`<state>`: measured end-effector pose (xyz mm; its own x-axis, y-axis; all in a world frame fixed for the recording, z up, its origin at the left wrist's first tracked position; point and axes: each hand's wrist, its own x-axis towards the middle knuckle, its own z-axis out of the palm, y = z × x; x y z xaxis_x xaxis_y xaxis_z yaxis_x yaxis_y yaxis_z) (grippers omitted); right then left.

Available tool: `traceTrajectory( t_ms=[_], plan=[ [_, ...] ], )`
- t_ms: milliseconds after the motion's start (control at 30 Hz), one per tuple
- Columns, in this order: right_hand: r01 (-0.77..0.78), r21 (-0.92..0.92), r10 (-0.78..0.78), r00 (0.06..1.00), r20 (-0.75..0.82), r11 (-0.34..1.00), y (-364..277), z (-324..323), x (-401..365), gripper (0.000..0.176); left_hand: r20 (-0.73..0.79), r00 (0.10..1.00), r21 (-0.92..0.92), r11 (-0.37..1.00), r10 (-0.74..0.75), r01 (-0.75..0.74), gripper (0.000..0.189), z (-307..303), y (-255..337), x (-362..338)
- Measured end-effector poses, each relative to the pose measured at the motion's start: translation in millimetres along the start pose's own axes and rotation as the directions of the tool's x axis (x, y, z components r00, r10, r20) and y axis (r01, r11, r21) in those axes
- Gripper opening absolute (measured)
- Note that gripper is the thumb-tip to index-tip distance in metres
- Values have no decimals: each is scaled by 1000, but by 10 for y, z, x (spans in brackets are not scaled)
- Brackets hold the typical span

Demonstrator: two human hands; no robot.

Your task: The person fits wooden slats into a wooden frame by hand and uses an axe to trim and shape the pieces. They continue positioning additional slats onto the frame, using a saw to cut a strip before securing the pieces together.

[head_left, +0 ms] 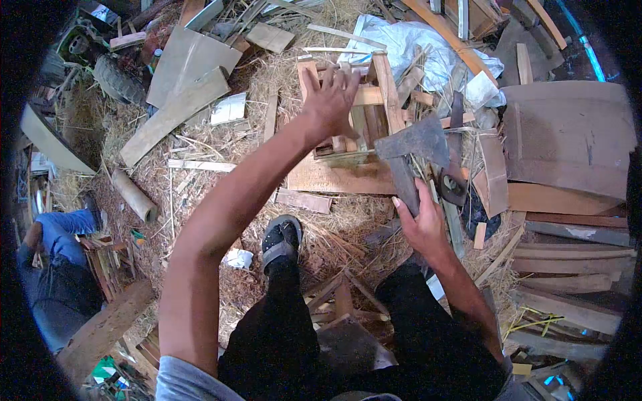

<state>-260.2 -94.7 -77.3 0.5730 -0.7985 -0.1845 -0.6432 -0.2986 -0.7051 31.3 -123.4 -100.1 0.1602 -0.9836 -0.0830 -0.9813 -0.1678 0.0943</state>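
Note:
My left hand (329,100) reaches over a small wooden frame (386,80), its fingers spread; whether the fingertips touch the wood is hard to tell. The frame stands on a flat wooden board (341,176) among shavings. In my right hand (424,217) is the wooden handle of a hatchet (418,144), the fingers wrapped round it low down. The hatchet's dark metal head is up, just right of the frame.
Another person (53,274) is at the far left. Stacked planks (568,264) and a wide brown panel (568,134) lie at the right. A white sack (401,47) is behind the frame. My sandalled foot (282,240) rests on straw and wood scraps.

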Motion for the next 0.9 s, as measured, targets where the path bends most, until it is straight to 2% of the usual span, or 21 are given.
traceTrajectory(
  t_ms=[100, 200, 300, 367, 400, 500, 567, 900],
  plan=[
    [28, -16, -28, 999, -29, 999, -11, 4, 9, 53, 52, 999, 25, 1000, -4, 3, 132, 56, 37, 4],
    [-41, -4, 41, 998, 57, 999, -114, -53, 35, 54, 123, 992, 41, 998, -43, 38, 128, 59, 37, 11],
    [-10, -2, 10, 997, 80, 1000, -145, -63, 96, 55, 177, 982, 32, 997, -71, 66, 123, 16, 48, 46],
    [83, -62, -79, 995, 62, 995, -111, -45, 150, 54, 201, 976, 8, 997, -80, 80, 118, -17, 55, 32],
    [129, -92, -125, 991, 53, 987, -125, -43, 186, 54, 185, 981, -10, 998, -64, 67, 114, 8, 41, 30],
    [108, -86, -91, 979, 180, 990, -210, -150, 266, 54, 125, 992, -71, 997, -35, 44, 101, 62, -24, 22],
    [105, -114, -82, 978, 194, 988, -220, -159, 304, 53, 79, 996, -118, 992, -33, 42, 93, 88, -51, 34],
    [147, -132, -119, 973, 199, 980, -235, -135, 347, 52, 150, 985, -121, 987, -85, 104, 84, 28, 7, 60]
  ],
)
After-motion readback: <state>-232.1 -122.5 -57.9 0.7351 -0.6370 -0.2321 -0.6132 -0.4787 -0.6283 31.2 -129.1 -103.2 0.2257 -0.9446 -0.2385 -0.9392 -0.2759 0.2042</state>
